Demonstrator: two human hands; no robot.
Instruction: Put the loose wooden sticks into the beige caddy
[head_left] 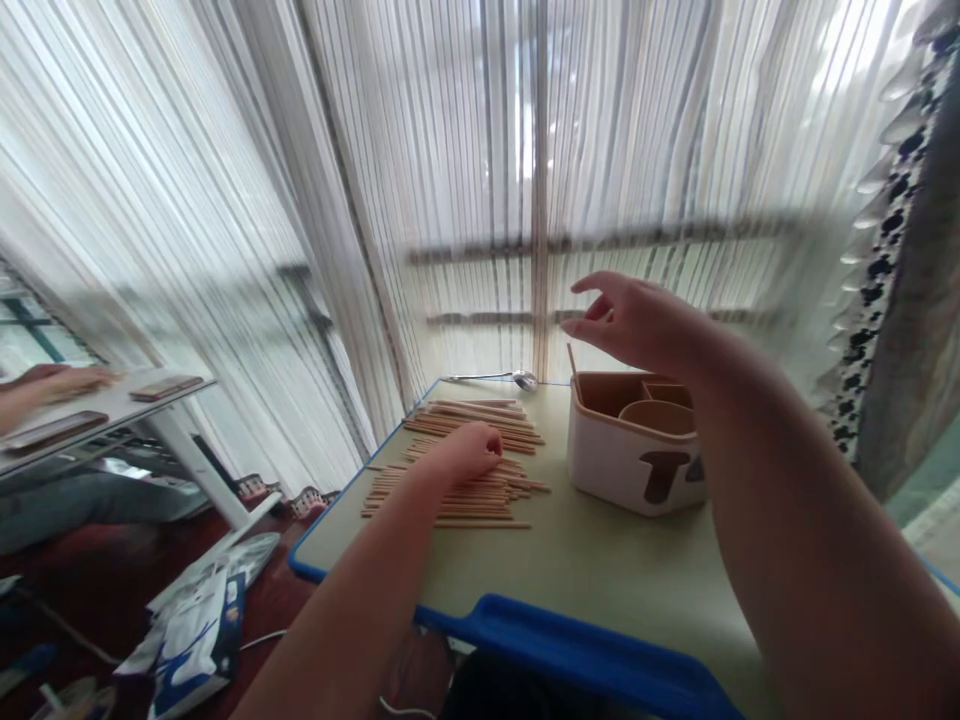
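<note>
Many thin wooden chopsticks (472,508) lie side by side in loose rows on the table. My left hand (471,452) rests over them, fingers curled in; whatever is between the fingertips is hidden. Above the holder's left rear corner, my right hand (619,312) hovers with thumb and fingers apart and nothing between them. Just below those fingers, a single chopstick (574,365) stands leaning in the corner of a white holder (607,455). This holder has a brown inside with several compartments, one of them rounded. My right forearm covers its right side.
A metal spoon (523,379) lies at the table's far edge, by the sheer curtain (480,150). The pale table (600,570) has a blue front rim. On the left, another person's hands (60,385) are at a white desk (142,405); plastic packages (199,620) lie on the floor.
</note>
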